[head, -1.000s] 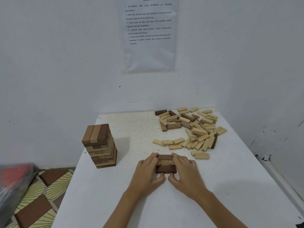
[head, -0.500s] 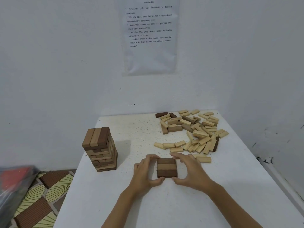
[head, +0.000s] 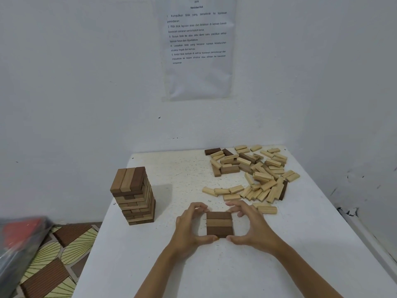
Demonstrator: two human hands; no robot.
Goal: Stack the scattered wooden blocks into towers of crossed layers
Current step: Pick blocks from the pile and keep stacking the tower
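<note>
A square layer of three smooth wooden blocks lies flat on the speckled white table: dark brown bars at the far and near edges with a paler tan one between them, all side by side and touching.

The left hand cups the layer's left side and the right hand its right. Each has its thumb against a near corner and its curled fingers round the far edge, so the layer is clasped between both hands. Both forearms reach in from the near table edge.

Left of the layer and a little further back stands a tall tower of crossed wooden layers, square in plan. Its top row is two tan blocks and one dark, and it casts a soft shadow to its right.

Behind and to the right of the layer sprawls a loose heap of rectangular pale and dark wooden blocks, the nearest strays just beside the right hand's fingers.

Well above the layer, on the white wall, hangs a printed paper sheet in a clear sleeve. Down to the left of it lies a brown-and-cream patterned floor mat.
</note>
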